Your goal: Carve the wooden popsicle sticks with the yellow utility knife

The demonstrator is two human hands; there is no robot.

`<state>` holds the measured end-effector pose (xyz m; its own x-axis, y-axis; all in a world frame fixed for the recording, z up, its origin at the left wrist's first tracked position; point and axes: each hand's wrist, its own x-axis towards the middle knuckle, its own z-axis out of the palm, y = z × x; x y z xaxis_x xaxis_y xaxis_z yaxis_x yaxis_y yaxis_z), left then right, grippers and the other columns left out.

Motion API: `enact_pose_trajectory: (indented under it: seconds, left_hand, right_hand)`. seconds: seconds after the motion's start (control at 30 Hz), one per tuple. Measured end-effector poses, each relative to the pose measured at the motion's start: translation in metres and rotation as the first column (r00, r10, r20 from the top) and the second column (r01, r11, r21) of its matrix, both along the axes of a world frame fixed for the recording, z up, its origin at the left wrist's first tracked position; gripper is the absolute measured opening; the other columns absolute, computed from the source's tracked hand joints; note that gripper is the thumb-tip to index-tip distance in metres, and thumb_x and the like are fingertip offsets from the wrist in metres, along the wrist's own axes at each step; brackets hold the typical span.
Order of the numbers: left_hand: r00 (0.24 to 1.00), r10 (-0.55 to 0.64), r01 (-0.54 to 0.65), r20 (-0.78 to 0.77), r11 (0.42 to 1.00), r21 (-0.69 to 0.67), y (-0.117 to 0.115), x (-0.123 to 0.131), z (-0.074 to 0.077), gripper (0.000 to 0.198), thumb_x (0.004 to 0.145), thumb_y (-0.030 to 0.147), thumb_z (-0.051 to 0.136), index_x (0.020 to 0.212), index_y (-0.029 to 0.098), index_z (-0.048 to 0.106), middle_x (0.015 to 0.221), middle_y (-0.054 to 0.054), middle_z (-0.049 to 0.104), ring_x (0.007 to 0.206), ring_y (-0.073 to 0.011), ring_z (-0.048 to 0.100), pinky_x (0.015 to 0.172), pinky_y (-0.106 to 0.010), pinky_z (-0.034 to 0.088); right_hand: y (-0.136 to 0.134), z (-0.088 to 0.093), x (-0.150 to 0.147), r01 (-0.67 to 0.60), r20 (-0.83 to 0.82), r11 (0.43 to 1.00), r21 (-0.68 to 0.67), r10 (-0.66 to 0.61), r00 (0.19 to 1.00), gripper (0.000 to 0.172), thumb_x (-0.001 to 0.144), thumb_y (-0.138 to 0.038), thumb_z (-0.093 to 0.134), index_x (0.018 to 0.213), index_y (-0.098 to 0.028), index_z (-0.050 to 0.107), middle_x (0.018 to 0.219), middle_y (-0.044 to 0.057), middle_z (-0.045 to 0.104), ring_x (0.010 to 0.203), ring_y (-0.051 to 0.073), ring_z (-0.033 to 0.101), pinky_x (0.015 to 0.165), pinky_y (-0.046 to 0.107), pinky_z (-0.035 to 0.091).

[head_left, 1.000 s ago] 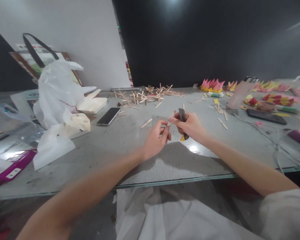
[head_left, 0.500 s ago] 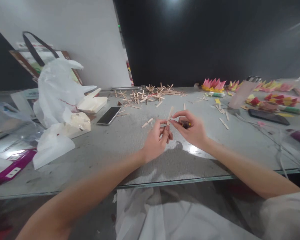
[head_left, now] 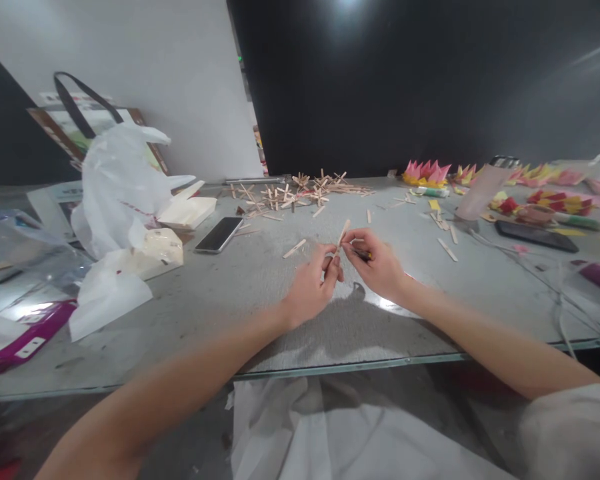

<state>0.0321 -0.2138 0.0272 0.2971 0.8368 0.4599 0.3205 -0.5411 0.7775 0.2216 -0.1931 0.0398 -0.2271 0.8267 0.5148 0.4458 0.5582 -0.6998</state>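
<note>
A wooden craft stick (head_left: 344, 231) points up and away from the fingertips of my left hand (head_left: 313, 283), which is closed on its lower end. Close beside it, my right hand (head_left: 380, 267) curls round a small dark tool with a yellow part (head_left: 364, 255); its kind is hard to tell. The right thumb and forefinger come up to the stick, and whether they pinch it too is not clear. Beyond the hands lies a pile of wooden sticks (head_left: 285, 197), some joined crosswise. Another loose stick (head_left: 295, 249) rests left of my hands.
On the left are a phone (head_left: 219, 235), a white plastic bag (head_left: 117, 180), a food box (head_left: 189, 212) and a purple device (head_left: 33, 333). Rightward stand a bottle (head_left: 480, 192), pink and yellow paper flowers (head_left: 427, 174), another phone (head_left: 536, 236) and cables (head_left: 520, 270).
The stick has tilted further right in my left fingers. My right hand has lowered slightly, and its fingers have closed in on the stick. The view has shifted a little.
</note>
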Motion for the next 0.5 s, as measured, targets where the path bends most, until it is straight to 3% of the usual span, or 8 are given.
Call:
enact_pose_trajectory:
  seconds: [0.27, 0.5]
  left_hand:
    - [1.0, -0.021, 0.021, 0.013, 0.999, -0.031, -0.001, 0.003, -0.004, 0.022, 0.111, 0.043, 0.044, 0.12, 0.023, 0.048, 0.076, 0.002, 0.072, 0.058, -0.013, 0.062, 0.059, -0.027, 0.045]
    - [0.969, -0.038, 0.083, 0.245, 0.981, -0.177, 0.003, 0.009, 0.006, 0.03, 0.109, 0.052, 0.048, 0.115, 0.023, 0.042, 0.07, 0.004, 0.067, 0.057, -0.0132, 0.061, 0.059, -0.027, 0.047]
  right_hand:
    - [0.0, -0.002, -0.007, -0.045, -0.08, 0.998, -0.051, 0.041, 0.996, 0.024, 0.104, -0.048, 0.058, 0.111, -0.025, 0.057, 0.086, 0.001, 0.076, 0.07, 0.016, 0.07, 0.067, 0.028, 0.05]
    - [-0.004, -0.002, -0.006, -0.15, -0.098, 0.985, -0.082, 0.142, 0.985, 0.027, 0.106, -0.051, 0.058, 0.112, -0.025, 0.054, 0.078, -0.001, 0.074, 0.067, 0.016, 0.069, 0.066, 0.029, 0.049]
